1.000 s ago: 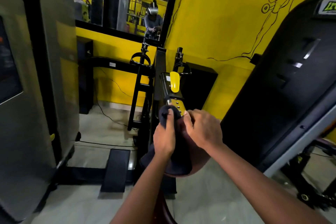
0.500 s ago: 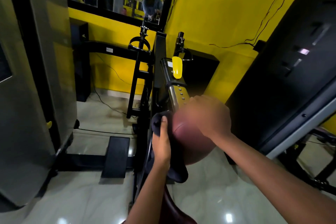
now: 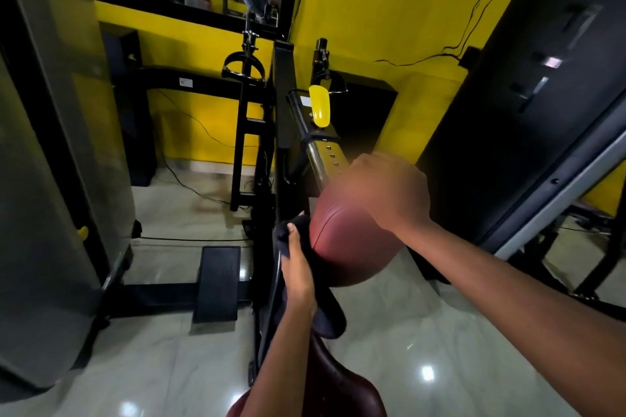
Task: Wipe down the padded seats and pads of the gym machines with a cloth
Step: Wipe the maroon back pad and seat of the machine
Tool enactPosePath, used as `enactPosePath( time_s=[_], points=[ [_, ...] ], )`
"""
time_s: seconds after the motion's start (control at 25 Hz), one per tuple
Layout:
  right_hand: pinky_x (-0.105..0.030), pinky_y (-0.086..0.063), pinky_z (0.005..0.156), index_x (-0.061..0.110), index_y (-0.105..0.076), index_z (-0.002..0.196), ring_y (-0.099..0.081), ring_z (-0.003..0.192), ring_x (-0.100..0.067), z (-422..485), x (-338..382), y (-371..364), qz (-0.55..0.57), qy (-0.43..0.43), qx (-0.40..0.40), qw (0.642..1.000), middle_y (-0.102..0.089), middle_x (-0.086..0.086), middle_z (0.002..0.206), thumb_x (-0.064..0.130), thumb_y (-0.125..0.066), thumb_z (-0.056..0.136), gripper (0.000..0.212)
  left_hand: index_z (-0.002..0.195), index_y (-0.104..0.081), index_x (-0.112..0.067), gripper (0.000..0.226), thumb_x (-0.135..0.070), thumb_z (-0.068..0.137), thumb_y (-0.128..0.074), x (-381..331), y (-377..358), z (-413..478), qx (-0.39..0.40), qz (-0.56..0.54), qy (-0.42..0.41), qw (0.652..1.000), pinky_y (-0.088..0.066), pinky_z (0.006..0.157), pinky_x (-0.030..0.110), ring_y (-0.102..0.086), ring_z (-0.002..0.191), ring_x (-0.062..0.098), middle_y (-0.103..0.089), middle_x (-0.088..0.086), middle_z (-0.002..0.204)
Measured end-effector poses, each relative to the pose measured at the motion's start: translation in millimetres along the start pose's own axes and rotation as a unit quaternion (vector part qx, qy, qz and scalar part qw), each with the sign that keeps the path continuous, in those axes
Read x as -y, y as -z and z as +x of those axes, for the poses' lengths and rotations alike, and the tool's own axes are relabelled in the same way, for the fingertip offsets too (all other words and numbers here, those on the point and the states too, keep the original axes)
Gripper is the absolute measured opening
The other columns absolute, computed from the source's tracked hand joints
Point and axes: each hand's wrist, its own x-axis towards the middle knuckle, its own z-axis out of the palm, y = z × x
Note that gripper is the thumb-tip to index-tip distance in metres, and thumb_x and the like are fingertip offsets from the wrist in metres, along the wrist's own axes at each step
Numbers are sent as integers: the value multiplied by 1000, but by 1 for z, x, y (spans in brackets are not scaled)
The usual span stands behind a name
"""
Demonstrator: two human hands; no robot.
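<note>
The rounded maroon pad (image 3: 352, 240) – smooth, seamed, glossy – caps a metal post (image 3: 327, 159), the left hand (image 3: 298, 271) clutching a dark cloth (image 3: 325, 311) against its left side, the right hand (image 3: 389, 193) atop it too blurred to judge.

Maroon pad (image 3: 352, 240), dark navy cloth (image 3: 325, 311), yellow wall (image 3: 372, 10).

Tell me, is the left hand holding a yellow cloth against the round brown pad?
Not quite. The cloth is dark, not yellow. The head view shows the left hand holding it against the round brown pad.
</note>
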Motion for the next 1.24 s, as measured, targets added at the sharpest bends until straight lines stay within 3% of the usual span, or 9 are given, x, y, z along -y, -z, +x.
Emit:
enactPosePath(
  time_s=[0.12,0.28,0.44,0.6,0.68,0.84,1.0,1.16,1.24],
  points=[
    [-20,-30,54,16,-68,73,-60,59,-21,0,-1,-3,-8,1,-9,1000,-65,-1,64,34,-34,89,41,133,-51,-27,108,-93,47,-52,-31,-21,2,62,86,-74,992,-32,112,45,-46,129,20,-54,0,136],
    [-21,-30,54,17,-67,77,-59,62,-19,-2,-3,0,-7,-17,14,1000,-64,0,67,41,-31,89,45,139,-43,-23,118,-96,46,-44,-63,-40,-16,133,154,-78,976,-28,114,47,-41,134,24,-47,2,143],
    [-30,-44,74,22,-68,94,-64,77,-16,2,3,7,47,-24,58,997,-71,4,84,49,-32,88,45,131,-54,-15,88,-76,68,-56,-82,-24,-39,166,107,-75,977,-36,110,46,-55,120,24,-60,9,128],
    [-41,-44,95,20,-66,108,-59,98,-10,-24,35,19,164,-63,-24,984,-68,3,104,41,-48,87,34,124,-59,-15,81,-72,68,-57,-108,9,-62,160,115,-42,980,-45,99,42,-62,111,27,-64,14,121],
    [-40,-43,99,22,-61,119,-54,111,-7,-54,78,19,275,-108,-64,953,-63,2,117,38,-53,88,36,121,-61,-15,63,-61,79,-50,-124,23,-77,204,124,-29,971,-50,89,39,-64,107,27,-66,16,118],
    [-24,-20,115,44,-26,142,-19,142,-11,-85,163,6,380,-241,-64,891,-20,2,154,64,-43,85,62,114,-69,-21,47,-45,85,-42,-149,32,-107,341,152,49,926,-47,97,36,-62,112,20,-64,9,123],
    [-15,-28,109,26,-46,136,-32,135,-11,-84,175,-11,282,-365,-275,843,-33,-12,146,43,-52,89,50,115,-67,-21,50,-52,86,-41,-165,34,-107,433,242,95,863,-51,92,26,-59,117,16,-62,4,128],
    [-44,-32,111,33,-43,135,-26,138,-13,-79,161,-23,253,-475,-378,753,-28,-2,149,38,-48,89,47,144,-27,-38,69,-63,82,-44,-161,15,-67,421,390,-93,814,-17,111,26,-21,140,2,-25,-14,154],
    [-52,-31,110,32,-40,138,-21,140,-19,-61,147,-33,217,-490,-377,755,-23,-5,152,45,-42,93,47,145,-27,-37,72,-68,82,-45,-150,-1,-48,441,387,-90,804,-20,116,33,-26,140,9,-27,-9,154]
  ],
)
